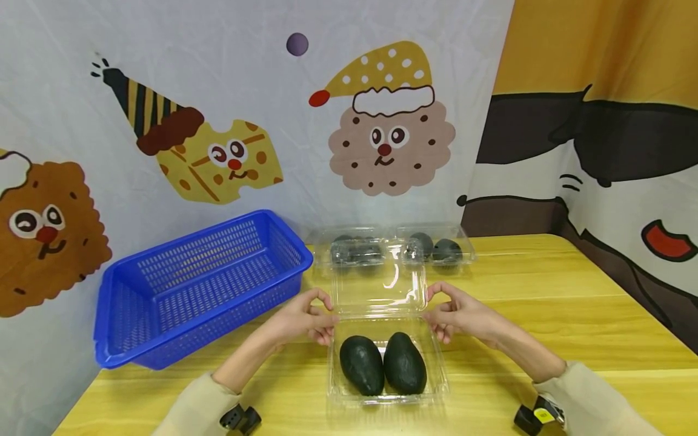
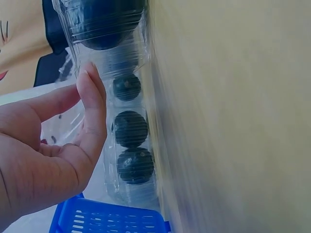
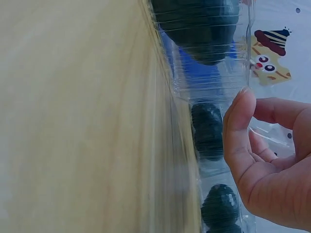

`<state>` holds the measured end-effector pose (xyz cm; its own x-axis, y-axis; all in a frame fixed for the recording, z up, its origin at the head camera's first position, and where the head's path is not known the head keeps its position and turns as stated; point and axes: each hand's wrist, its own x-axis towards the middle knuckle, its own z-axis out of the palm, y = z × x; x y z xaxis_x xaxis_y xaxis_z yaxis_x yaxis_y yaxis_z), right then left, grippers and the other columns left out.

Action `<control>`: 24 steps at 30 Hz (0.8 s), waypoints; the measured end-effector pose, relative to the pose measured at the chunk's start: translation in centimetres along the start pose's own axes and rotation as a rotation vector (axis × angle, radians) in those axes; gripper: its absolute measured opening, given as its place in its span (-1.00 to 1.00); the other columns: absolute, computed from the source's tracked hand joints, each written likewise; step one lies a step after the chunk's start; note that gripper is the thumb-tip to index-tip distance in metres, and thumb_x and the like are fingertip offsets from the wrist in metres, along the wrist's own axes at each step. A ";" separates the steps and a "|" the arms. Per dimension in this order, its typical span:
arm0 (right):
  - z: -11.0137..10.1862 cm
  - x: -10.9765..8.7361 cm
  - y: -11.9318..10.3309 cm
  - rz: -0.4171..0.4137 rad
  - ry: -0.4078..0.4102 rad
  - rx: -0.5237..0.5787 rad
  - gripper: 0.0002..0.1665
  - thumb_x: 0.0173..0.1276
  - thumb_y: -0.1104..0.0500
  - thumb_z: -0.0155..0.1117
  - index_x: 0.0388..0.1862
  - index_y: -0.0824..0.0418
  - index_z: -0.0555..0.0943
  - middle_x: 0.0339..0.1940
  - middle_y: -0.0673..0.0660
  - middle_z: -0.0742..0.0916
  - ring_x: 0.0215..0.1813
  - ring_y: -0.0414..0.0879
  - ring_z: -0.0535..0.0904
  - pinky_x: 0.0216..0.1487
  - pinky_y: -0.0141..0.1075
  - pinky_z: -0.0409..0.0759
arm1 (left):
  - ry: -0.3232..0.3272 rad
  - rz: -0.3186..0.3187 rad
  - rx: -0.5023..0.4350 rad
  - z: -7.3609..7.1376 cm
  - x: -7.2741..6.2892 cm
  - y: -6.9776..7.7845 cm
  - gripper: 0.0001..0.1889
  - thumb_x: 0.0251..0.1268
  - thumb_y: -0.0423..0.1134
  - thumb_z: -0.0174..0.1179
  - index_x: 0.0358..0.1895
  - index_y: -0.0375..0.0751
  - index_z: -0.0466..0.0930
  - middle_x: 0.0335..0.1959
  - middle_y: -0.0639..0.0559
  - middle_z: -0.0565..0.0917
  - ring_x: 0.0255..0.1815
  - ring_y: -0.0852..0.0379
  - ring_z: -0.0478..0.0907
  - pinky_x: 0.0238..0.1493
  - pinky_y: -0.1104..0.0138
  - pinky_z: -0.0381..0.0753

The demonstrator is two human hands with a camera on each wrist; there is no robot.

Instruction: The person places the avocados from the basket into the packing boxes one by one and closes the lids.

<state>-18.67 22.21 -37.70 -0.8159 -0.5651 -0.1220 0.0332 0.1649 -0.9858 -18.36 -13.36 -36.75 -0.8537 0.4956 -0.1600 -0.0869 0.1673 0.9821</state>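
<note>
In the head view, a clear plastic clamshell container (image 1: 443, 372) lies before me, its lid (image 1: 360, 290) raised at the far side. Two dark green avocados, a left one (image 1: 362, 365) and a right one (image 1: 405, 363), lie side by side in its base. My left hand (image 1: 302, 318) pinches the container's left edge by the hinge, thumb and index finger curled close together. Opposite it, my right hand (image 1: 463, 316) pinches the right edge the same way. Both wrist views show the fingertips right at the rim, with an avocado (image 2: 104, 24) visible through the clear wall.
Behind the lid stand two more clear containers, left (image 1: 319, 254) and right (image 1: 468, 254), holding several avocados (image 1: 447, 252). A blue plastic basket (image 1: 218, 309) sits at the left of the wooden table (image 1: 545, 290). A printed cloth (image 1: 240, 72) hangs behind.
</note>
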 end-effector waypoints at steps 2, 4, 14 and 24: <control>0.0 0.0 0.0 -0.008 0.006 -0.001 -0.52 0.49 0.25 0.25 0.15 0.38 0.20 -0.41 0.23 0.67 -0.46 -0.09 0.61 -0.40 -0.29 0.66 | 0.004 0.006 -0.002 0.0 0.1 0.0 -0.71 0.41 -0.43 0.22 0.01 -0.43 0.30 -0.47 -0.16 0.66 -0.52 0.07 0.65 -0.34 0.23 0.72; 0.0 0.0 0.0 -0.016 0.009 0.000 -0.53 0.50 0.26 0.24 0.15 0.39 0.20 -0.41 0.23 0.67 -0.45 -0.08 0.61 -0.38 -0.28 0.66 | 0.008 0.014 -0.003 0.0 0.1 -0.1 -0.71 0.41 -0.43 0.22 0.00 -0.42 0.31 -0.47 -0.16 0.66 -0.52 0.07 0.65 -0.35 0.23 0.72; 0.0 0.0 0.0 -0.027 0.012 0.015 -0.54 0.51 0.26 0.22 0.13 0.36 0.18 -0.40 0.24 0.65 -0.42 -0.04 0.63 -0.35 -0.24 0.67 | 0.010 0.025 0.003 -0.1 0.2 -0.2 -0.71 0.42 -0.43 0.22 0.02 -0.39 0.29 -0.49 -0.14 0.68 -0.52 0.08 0.65 -0.39 0.28 0.69; -0.1 0.2 0.2 -0.059 0.015 0.010 -0.63 0.53 0.27 0.20 0.07 0.35 0.22 -0.38 0.26 0.64 -0.42 -0.06 0.62 -0.33 -0.22 0.67 | 0.017 0.056 0.017 -0.1 0.2 -0.1 -0.74 0.43 -0.45 0.19 0.00 -0.40 0.30 -0.49 -0.17 0.68 -0.52 0.07 0.65 -0.38 0.26 0.69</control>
<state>-18.85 22.19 -37.94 -0.8253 -0.5612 -0.0624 -0.0089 0.1235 -0.9923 -18.56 -13.41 -36.89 -0.8656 0.4900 -0.1031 -0.0304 0.1540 0.9876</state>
